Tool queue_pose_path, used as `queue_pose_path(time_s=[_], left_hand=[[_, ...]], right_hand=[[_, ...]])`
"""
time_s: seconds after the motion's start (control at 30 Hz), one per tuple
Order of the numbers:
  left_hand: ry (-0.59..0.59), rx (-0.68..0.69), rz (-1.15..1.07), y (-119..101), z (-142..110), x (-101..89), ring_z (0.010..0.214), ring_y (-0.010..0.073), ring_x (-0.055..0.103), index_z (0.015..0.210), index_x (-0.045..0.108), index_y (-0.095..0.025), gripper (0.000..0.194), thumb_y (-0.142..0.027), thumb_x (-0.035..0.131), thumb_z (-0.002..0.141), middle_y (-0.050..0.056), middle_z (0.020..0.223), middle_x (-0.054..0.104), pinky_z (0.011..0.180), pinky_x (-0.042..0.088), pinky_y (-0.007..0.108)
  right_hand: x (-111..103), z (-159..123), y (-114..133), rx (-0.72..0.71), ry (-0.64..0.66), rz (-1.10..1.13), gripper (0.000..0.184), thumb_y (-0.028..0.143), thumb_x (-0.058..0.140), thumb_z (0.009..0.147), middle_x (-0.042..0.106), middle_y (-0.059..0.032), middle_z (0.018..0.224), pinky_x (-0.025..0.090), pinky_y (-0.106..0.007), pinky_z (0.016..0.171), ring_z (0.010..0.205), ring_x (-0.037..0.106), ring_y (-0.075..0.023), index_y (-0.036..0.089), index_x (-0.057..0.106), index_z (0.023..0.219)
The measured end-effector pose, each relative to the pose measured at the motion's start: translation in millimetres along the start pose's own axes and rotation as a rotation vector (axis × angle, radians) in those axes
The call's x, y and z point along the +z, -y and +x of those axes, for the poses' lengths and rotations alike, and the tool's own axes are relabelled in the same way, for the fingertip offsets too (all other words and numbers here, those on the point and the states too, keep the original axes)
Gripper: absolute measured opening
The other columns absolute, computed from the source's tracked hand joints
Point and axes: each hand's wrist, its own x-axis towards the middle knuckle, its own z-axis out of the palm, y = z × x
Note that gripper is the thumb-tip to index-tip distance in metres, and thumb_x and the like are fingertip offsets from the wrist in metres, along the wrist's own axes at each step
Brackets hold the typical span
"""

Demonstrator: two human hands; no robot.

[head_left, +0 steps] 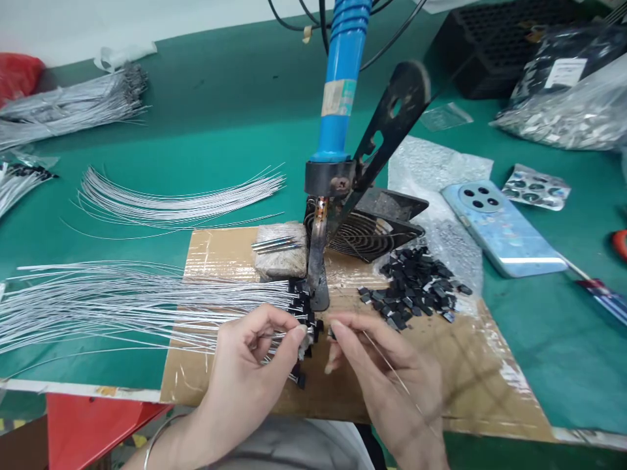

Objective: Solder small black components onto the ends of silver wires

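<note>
My left hand (pixel 259 365) pinches the end of a thin silver wire from the bundle of white wires (pixel 122 303) that fans out to the left. My right hand (pixel 382 372) holds a small black component at its fingertips, with a length of thin solder wire (pixel 392 372) running back across the hand. Both hands meet just below the tip of a blue-handled soldering iron (pixel 340 98) fixed on a black stand (pixel 392 117). Several wires with black parts on their ends (pixel 304 307) lie beside the tip.
A pile of small black components (pixel 416 290) sits on the taped cardboard mat (pixel 490 391). A sponge block (pixel 280 251) and a fan (pixel 367 232) stand behind. More wire bundles (pixel 181 199) lie at left. A phone (pixel 502 228), plastic bags (pixel 568 111) and a black tray (pixel 490 39) lie right.
</note>
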Motion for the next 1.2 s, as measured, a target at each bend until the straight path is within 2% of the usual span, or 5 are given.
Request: queue_pose_path(time_s=[0.2,0.53,1.03,1.1,1.2], left_hand=[[0.086,0.0,-0.115,-12.6,4.2,-2.6,0.064,0.0138,0.059,0.076,0.066,-0.017,0.012,-0.021,0.063,0.087,0.005,0.077,0.07,0.055,0.044,0.024],[0.089,0.037,-0.166,-16.5,6.8,-2.1,0.068,0.0114,0.062,0.074,0.066,-0.016,0.013,-0.013,0.063,0.086,0.003,0.077,0.07,0.061,0.049,0.02],[0.066,0.043,-0.176,-15.6,5.9,1.7,0.07,0.0106,0.065,0.071,0.065,-0.017,0.016,-0.009,0.062,0.084,0.003,0.077,0.071,0.061,0.05,0.018],[0.066,0.04,-0.173,-15.4,7.2,2.4,0.069,0.0106,0.065,0.071,0.065,-0.016,0.015,-0.009,0.062,0.084,0.003,0.077,0.071,0.061,0.05,0.018],[0.058,0.034,-0.145,-14.5,9.8,3.4,0.07,0.011,0.064,0.072,0.064,-0.016,0.014,-0.011,0.062,0.084,0.003,0.078,0.07,0.061,0.049,0.019]], right_hand=[[0.5,4.3,-6.6,-0.165,0.144,-0.056,0.013,0.024,0.068,0.091,0.069,0.0012,0.07,0.052,-0.02,0.048,0.05,0.062,-0.0097,0.029,0.08,0.095],[2.2,-0.1,-8.6,-0.352,0.111,-0.19,0.026,0.014,0.065,0.092,0.07,0.0011,0.078,0.051,-0.02,0.052,0.055,0.06,-0.0089,0.031,0.077,0.107],[9.7,-6.0,-11.4,-0.451,-0.017,-0.18,0.024,0.009,0.066,0.089,0.07,-0.0007,0.084,0.051,-0.027,0.061,0.065,0.063,-0.0135,0.027,0.077,0.101],[8.4,-6.5,-13.1,-0.401,-0.002,-0.217,0.02,0.017,0.059,0.095,0.068,-0.0016,0.084,0.05,-0.028,0.063,0.065,0.06,-0.0141,0.026,0.076,0.103],[4.4,-6.7,-16.1,-0.309,0.054,-0.225,0.034,0.029,0.038,0.104,0.059,-0.0017,0.081,0.046,-0.028,0.059,0.061,0.054,-0.0137,0.025,0.07,0.116]])
